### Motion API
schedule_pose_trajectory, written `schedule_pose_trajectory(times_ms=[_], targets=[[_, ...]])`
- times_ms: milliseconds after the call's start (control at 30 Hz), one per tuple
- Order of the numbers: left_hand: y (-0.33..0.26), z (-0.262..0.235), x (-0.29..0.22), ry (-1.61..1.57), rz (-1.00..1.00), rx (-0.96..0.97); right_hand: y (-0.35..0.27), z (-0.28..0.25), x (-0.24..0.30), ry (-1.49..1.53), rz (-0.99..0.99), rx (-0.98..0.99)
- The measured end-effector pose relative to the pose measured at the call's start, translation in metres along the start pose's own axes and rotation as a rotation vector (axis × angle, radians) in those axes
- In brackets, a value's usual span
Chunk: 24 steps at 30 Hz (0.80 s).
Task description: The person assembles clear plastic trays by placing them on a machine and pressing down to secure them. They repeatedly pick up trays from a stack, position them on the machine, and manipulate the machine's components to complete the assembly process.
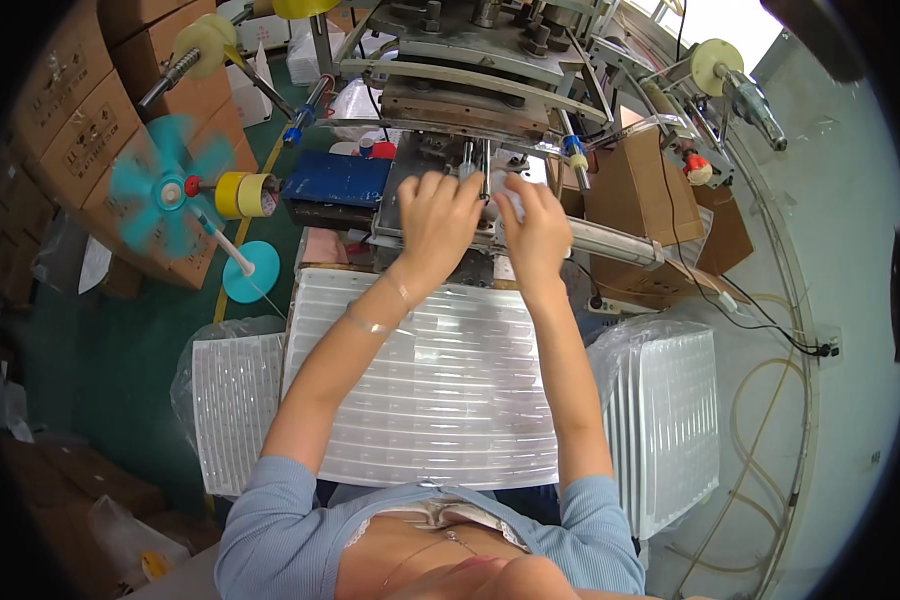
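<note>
Both hands reach forward over the bed of a metal machine (470,88). My left hand (438,222) is closed, its fingers curled beside upright metal rods (486,168); what lies under its fingertips is hidden. Close to its right, my right hand (536,228) pinches a small whitish, translucent piece (511,192) between thumb and fingers. Below my forearms lies a large white ribbed tray (440,400) with rows of shiny clear strips or parts, too small to tell.
Stacks of similar trays in clear plastic stand left (238,400) and right (670,420). A teal fan (173,190) runs at left near yellow tape rolls (245,195) and stacked cartons (85,130). A blue metal box (338,180) sits beside the machine. At right is an open carton (638,195).
</note>
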<state>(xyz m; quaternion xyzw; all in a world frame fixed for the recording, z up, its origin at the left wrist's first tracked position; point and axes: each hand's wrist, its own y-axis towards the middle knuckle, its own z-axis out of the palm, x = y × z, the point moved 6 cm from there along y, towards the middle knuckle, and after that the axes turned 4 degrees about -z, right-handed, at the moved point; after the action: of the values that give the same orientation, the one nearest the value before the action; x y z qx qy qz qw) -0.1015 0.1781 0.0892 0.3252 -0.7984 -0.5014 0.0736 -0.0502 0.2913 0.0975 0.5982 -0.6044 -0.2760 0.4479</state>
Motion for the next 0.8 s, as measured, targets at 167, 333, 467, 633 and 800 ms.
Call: schedule_pose_trajectory(times_ms=[167, 333, 467, 633, 800], targets=[[-0.048, -0.031, 0.014, -0.222, -0.128, 0.084, 0.012, 0.055, -0.002, -0.160, 0.009, 0.178], [-0.086, -0.023, 0.011, -0.388, -0.197, 0.276, 0.005, 0.055, -0.013, -0.050, 0.058, 0.241], [-0.109, -0.008, 0.012, -0.579, -0.407, 0.403, -0.025, 0.012, -0.028, 0.168, 0.092, 0.065], [-0.121, 0.003, 0.018, -0.821, -0.650, 0.484, -0.116, -0.039, -0.084, 0.274, 0.529, 0.180], [-0.132, 0.010, 0.039, -1.278, -1.025, 0.423, -0.172, -0.071, -0.097, 0.603, 1.002, -0.018]])
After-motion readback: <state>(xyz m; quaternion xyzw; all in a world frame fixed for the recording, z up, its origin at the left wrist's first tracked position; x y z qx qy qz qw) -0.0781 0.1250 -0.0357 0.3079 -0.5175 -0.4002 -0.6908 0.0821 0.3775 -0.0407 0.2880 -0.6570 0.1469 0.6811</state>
